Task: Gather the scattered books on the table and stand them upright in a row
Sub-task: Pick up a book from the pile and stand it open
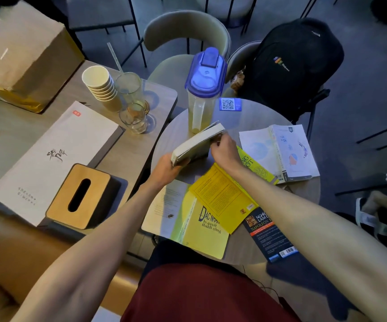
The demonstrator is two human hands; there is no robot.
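Note:
A grey book (194,145) stands on its edge on the round table (253,117), page edges facing me. My left hand (168,167) grips its near corner and my right hand (225,149) holds its far end. Flat on the table lie a yellow book (225,196) under my right forearm, a yellow-and-white book (197,226) at the near edge, a dark blue book (269,235) overhanging the near right edge, and a white book (283,152) open face down at the right.
A clear jug with a blue lid (203,89) stands just behind the held book, a QR card (230,104) beside it. On the left table are stacked paper cups (100,88), two glasses (133,117), a large white box (55,156) and a tissue box (78,196). A backpack (290,66) sits on a chair.

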